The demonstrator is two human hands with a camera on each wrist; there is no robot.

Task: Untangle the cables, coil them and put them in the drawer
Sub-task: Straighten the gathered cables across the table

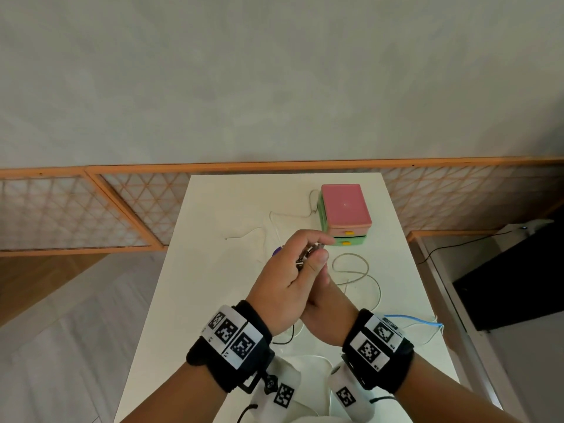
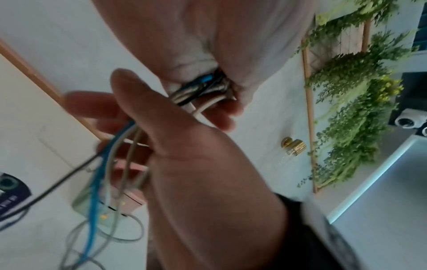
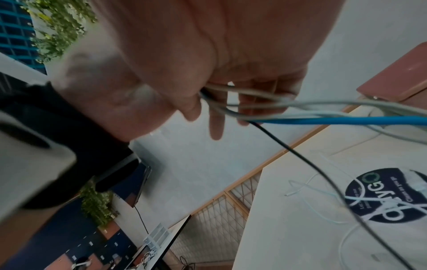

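Note:
Both hands are held together above the white table [image 1: 213,285]. My left hand [image 1: 308,254] lies on top and pinches a bundle of cable ends with metal plugs [image 2: 203,87]. Beneath it, my right hand [image 1: 323,303] grips the same bundle lower down, its fingers mostly hidden in the head view. Blue [image 3: 323,121], grey, white and black [image 3: 300,155] cables hang from the hands to the table. A grey loop [image 1: 351,270] lies to the right of the hands. The small drawer unit [image 1: 345,215], pink on top and green below with yellow knobs, stands behind with both drawers closed.
A thin white cable [image 1: 274,221] trails across the table toward the drawer unit. A blue cable [image 1: 409,317] reaches the table's right edge. A round purple sticker [image 3: 388,193] lies under the cables. A black cabinet [image 1: 512,285] stands to the right, a wooden lattice fence [image 1: 91,209] behind.

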